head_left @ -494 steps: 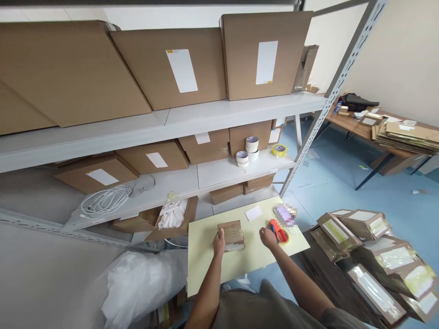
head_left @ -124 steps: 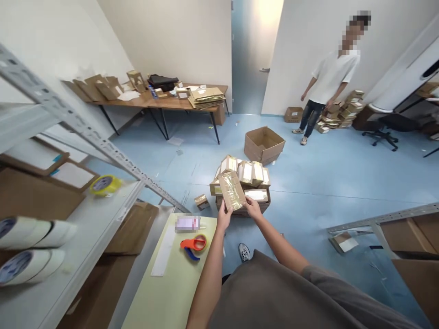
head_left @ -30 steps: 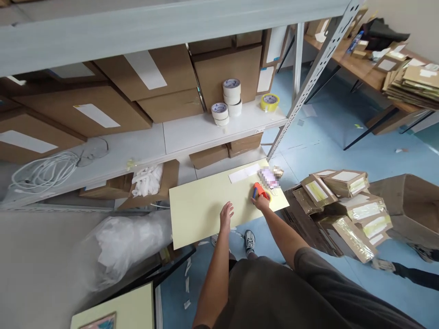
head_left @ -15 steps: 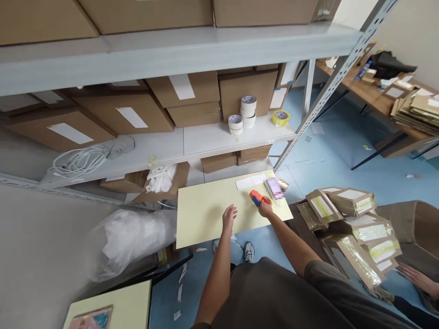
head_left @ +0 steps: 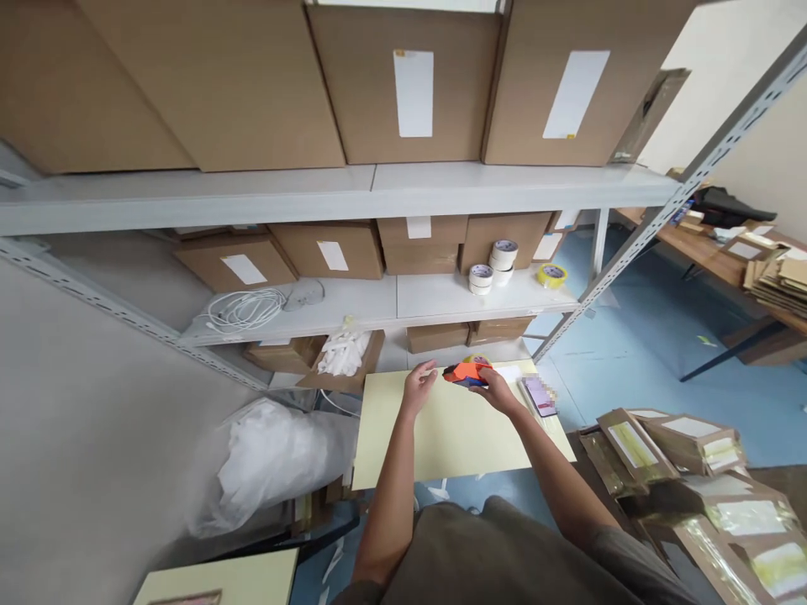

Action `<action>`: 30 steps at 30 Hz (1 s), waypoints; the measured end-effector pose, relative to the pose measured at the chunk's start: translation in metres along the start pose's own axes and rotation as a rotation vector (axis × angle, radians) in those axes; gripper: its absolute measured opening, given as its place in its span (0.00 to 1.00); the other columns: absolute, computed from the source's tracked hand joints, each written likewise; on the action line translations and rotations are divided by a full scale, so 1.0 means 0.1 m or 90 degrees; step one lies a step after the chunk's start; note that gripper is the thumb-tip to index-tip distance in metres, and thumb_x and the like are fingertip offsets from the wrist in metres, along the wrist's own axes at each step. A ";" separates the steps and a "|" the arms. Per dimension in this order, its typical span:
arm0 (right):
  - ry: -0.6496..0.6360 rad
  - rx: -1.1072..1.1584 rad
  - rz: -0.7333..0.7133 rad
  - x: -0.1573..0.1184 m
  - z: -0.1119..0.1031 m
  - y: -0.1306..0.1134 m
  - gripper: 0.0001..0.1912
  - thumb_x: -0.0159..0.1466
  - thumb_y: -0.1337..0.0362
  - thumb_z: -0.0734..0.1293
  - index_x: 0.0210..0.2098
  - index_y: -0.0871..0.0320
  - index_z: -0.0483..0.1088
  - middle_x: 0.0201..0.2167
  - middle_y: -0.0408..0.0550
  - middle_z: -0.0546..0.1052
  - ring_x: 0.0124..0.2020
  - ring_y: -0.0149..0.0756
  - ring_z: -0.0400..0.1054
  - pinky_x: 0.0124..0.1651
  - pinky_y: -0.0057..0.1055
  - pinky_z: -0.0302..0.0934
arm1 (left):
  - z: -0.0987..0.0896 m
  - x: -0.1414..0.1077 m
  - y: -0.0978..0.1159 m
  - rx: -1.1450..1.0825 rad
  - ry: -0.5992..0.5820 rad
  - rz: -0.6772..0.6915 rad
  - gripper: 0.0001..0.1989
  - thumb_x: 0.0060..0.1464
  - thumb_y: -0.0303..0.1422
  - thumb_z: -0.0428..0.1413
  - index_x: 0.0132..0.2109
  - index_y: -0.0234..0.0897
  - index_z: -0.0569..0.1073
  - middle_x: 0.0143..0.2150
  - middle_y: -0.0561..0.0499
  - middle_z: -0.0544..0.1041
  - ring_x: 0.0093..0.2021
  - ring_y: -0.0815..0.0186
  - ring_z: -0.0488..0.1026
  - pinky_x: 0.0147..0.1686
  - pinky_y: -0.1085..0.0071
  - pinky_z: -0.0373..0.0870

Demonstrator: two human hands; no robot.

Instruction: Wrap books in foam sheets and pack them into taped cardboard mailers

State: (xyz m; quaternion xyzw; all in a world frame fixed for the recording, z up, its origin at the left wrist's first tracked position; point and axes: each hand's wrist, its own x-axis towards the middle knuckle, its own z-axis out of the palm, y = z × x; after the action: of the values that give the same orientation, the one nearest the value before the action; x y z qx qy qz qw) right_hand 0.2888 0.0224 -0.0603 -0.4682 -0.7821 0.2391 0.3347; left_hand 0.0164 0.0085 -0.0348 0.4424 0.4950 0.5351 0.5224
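Note:
An orange and blue tape dispenser (head_left: 467,373) with a roll of yellow tape in it is gripped in my right hand (head_left: 496,389), over the far part of the pale yellow table (head_left: 403,437). Its front end points left, toward my left hand (head_left: 419,387). That hand hovers just short of the dispenser, fingers apart, holding nothing. To the right of my right hand lies a phone with a lit screen (head_left: 540,397). Partly hidden behind the dispenser and hand is a white paper strip (head_left: 509,372).
A metal shelf (head_left: 359,296) beyond the table bears cardboard boxes, white tape rolls (head_left: 481,277), a yellow tape roll (head_left: 551,276) and a coiled white cable (head_left: 245,311). A stuffed plastic bag (head_left: 283,449) stands left. Taped cartons (head_left: 706,496) are piled at right.
The tape dispenser in my right hand has been lifted and turned so that its front faces my left hand. Both hands are closer together. My view has tilted upward.

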 end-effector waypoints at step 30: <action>-0.030 0.008 -0.061 0.78 0.41 -1.12 0.19 0.69 0.52 0.72 0.57 0.51 0.76 0.55 0.58 0.80 0.59 0.55 0.74 0.64 0.55 0.68 | -1.07 0.26 0.92 0.124 -0.133 0.146 0.14 0.58 0.47 0.65 0.38 0.42 0.85 0.40 0.46 0.84 0.42 0.57 0.79 0.48 0.64 0.75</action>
State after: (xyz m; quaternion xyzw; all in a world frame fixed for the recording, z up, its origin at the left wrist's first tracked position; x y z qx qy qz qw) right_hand 0.1679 0.0392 0.0124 -0.4222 -0.8099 0.2383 0.3302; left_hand -0.1022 0.0308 0.0423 0.5978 0.4338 0.4916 0.4614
